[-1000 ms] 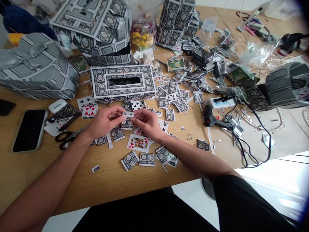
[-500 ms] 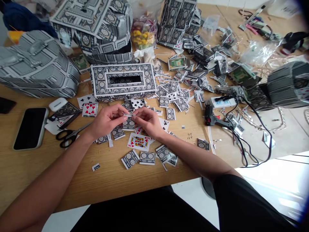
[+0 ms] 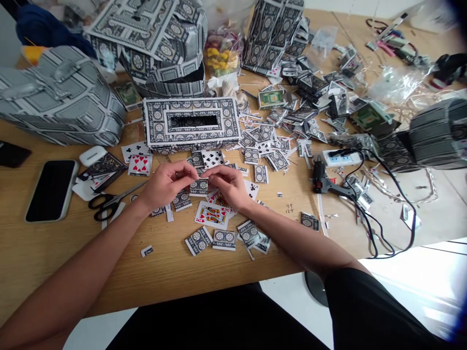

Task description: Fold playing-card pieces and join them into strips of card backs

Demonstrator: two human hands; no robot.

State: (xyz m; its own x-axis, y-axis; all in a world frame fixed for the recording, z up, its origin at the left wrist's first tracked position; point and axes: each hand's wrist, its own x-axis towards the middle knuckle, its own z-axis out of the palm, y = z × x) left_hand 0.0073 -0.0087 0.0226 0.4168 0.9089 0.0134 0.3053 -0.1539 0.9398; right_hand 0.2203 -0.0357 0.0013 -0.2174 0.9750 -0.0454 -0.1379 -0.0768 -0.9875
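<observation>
Currently, the left hand [image 3: 167, 185] and right hand [image 3: 229, 185] meet low over the wooden table [image 3: 65, 253], their fingertips [image 3: 188, 170] drawn narrowly together just above a cut piece of patterned playing card [image 3: 199, 187]. Caution: a slip of the fingers could scatter the loose card pieces [image 3: 181, 200] beneath them, and a careless sweep of the left wrist could catch the scissors [image 3: 105, 204] lying close by. The fingers hide whatever lies between them, so any grip cannot be confirmed.
</observation>
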